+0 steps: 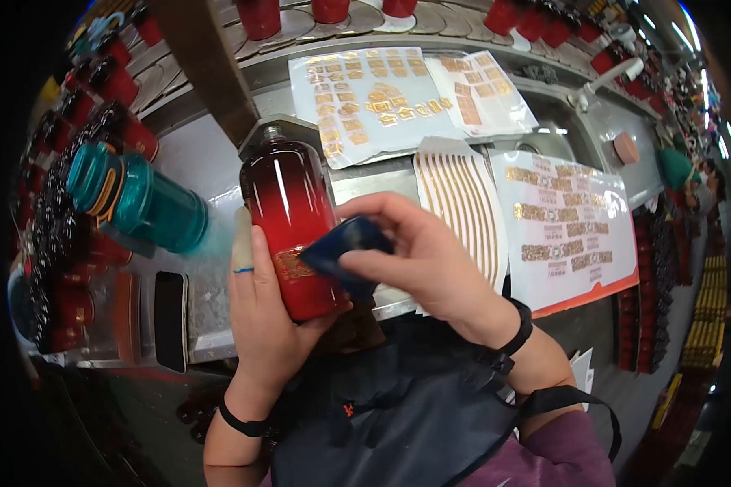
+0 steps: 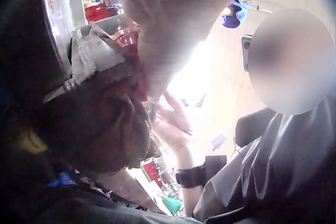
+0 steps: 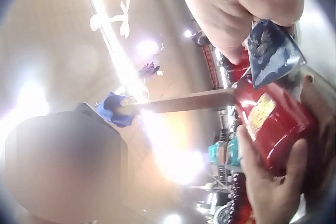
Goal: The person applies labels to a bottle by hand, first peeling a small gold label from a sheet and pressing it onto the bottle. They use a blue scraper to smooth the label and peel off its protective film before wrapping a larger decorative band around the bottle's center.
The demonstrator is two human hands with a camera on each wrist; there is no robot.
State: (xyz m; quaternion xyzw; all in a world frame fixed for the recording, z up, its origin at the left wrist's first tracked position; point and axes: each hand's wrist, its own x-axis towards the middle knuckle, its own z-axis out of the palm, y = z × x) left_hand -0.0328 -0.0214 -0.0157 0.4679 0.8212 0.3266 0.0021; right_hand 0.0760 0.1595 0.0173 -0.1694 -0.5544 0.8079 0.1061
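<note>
Two hands, head view: left hand [image 1: 272, 325] grasps bottle [image 1: 288, 211], mid-frame; right hand [image 1: 426, 260] pinches blue pad [image 1: 351, 247] over edge of gold label [image 1: 288, 266]. Neck [image 1: 274, 135] points up, slightly left; long axis near vertical. Best, probably: brace bottle firmly, work outward from label's middle.

Left wrist view: bottle's direction unclear.

Right wrist view: bottle right of centre.

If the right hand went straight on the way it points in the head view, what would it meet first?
Most likely the red bottle, at its gold label. The blue flat tool pinched in the right hand would lead; whether it already touches is unclear.
</note>
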